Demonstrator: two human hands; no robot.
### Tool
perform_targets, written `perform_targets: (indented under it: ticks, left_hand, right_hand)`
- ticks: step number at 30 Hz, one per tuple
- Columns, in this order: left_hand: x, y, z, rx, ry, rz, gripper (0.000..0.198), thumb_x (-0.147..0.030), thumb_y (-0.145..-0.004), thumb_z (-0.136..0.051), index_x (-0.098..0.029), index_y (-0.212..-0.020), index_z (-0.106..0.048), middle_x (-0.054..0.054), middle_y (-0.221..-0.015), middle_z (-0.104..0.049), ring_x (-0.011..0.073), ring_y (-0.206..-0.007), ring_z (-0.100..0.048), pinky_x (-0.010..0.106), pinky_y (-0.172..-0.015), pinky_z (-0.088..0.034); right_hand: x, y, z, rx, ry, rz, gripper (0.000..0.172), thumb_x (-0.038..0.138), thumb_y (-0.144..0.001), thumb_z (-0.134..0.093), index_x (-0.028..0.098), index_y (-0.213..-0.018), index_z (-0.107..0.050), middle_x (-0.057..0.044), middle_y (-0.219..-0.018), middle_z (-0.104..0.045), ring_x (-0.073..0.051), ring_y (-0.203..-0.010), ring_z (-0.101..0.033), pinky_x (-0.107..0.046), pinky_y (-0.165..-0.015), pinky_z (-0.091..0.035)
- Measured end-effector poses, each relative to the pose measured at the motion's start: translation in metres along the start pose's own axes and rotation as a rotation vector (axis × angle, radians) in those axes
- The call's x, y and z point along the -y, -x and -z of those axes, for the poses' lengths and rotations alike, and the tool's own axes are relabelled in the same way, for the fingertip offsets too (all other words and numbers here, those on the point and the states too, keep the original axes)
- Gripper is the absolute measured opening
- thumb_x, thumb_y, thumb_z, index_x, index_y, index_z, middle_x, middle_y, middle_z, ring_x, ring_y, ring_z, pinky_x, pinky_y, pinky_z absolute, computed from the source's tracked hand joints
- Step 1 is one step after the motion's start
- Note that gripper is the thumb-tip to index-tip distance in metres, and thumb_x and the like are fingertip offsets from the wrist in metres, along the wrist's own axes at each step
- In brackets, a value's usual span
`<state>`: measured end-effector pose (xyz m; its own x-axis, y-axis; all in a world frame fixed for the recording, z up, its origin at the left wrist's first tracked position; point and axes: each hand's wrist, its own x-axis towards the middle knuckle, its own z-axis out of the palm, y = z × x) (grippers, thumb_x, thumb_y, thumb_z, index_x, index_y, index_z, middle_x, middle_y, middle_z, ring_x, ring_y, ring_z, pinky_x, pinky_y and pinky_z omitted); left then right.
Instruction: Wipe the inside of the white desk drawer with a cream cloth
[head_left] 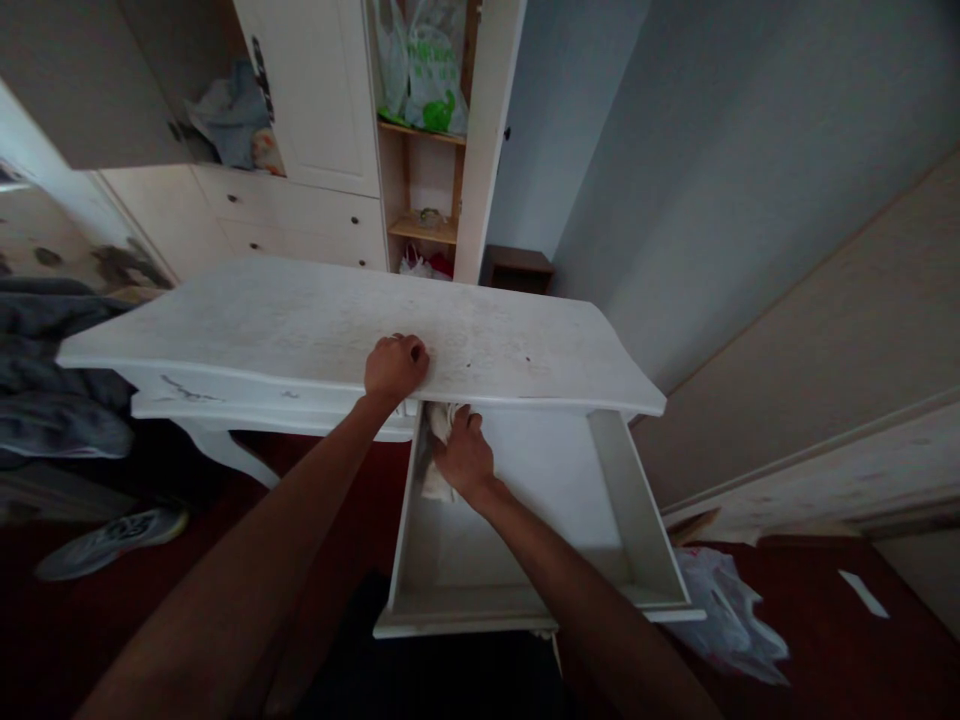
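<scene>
My right hand (466, 455) is inside the pulled-out drawer (547, 480), closed on a pale cloth (437, 488) that lies against the drawer's left wall. Part of the cloth is hidden under the fingers. On the front edge of the white table (315, 310) rests my left hand (397, 365), its fingers curled into a loose fist. I see nothing held in it. Scuffs and dark marks cover the tabletop.
A white wardrobe (315, 90) with open doors stands behind the table, with plastic bags (431, 75) on its shelf. A shoe (112, 543) lies on the red floor at left, a plastic bag (724, 610) at right. Grey fabric (60, 380) is heaped beside the table.
</scene>
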<state>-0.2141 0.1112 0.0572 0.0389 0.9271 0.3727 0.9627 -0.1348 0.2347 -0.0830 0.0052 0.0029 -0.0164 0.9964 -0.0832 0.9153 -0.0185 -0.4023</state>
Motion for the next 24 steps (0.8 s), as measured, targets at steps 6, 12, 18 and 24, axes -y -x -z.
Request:
perform_targets:
  ticks: [6, 12, 18, 24]
  left_hand:
    - [-0.001, 0.0, -0.001, -0.003, -0.008, 0.017, 0.032, -0.032, -0.092, -0.045, -0.018, -0.101, -0.073, 0.015, -0.101, -0.072, 0.0311, -0.101, -0.065, 0.039, -0.082, -0.051]
    - [-0.003, 0.001, 0.001, 0.0, 0.003, 0.016, 0.034, -0.031, -0.093, -0.044, -0.017, -0.101, -0.073, 0.016, -0.101, -0.072, 0.0313, -0.1, -0.065, 0.039, -0.082, -0.051]
    - [-0.002, 0.001, 0.001, 0.002, 0.031, 0.02, 0.032, -0.031, -0.092, -0.045, -0.018, -0.1, -0.073, 0.015, -0.102, -0.072, 0.0307, -0.102, -0.064, 0.038, -0.083, -0.051]
    - [0.0, 0.0, 0.0, 0.009, 0.05, 0.015, 0.031, -0.029, -0.092, -0.046, -0.018, -0.101, -0.073, 0.015, -0.104, -0.072, 0.0299, -0.103, -0.063, 0.039, -0.086, -0.05]
  right_hand:
    - [0.001, -0.011, 0.02, 0.114, 0.196, 0.226, 0.063, 0.023, -0.09, -0.052, 0.015, -0.15, -0.036, -0.023, -0.136, -0.053, -0.033, -0.108, -0.067, -0.045, -0.084, -0.057]
    - [-0.028, -0.012, 0.04, 0.203, 0.332, 0.474, 0.071, 0.022, -0.086, -0.054, 0.025, -0.154, -0.038, -0.018, -0.139, -0.054, -0.033, -0.11, -0.066, -0.047, -0.088, -0.055]
    - [-0.042, 0.02, 0.046, 0.364, 0.385, 0.757, 0.066, 0.012, -0.086, -0.053, 0.032, -0.148, -0.047, -0.011, -0.138, -0.06, -0.031, -0.111, -0.064, -0.046, -0.085, -0.051]
    - [-0.051, 0.058, 0.041, 0.542, 0.338, 1.059, 0.048, 0.012, -0.089, -0.059, 0.032, -0.133, -0.06, -0.003, -0.121, -0.073, -0.025, -0.106, -0.064, -0.038, -0.082, -0.044]
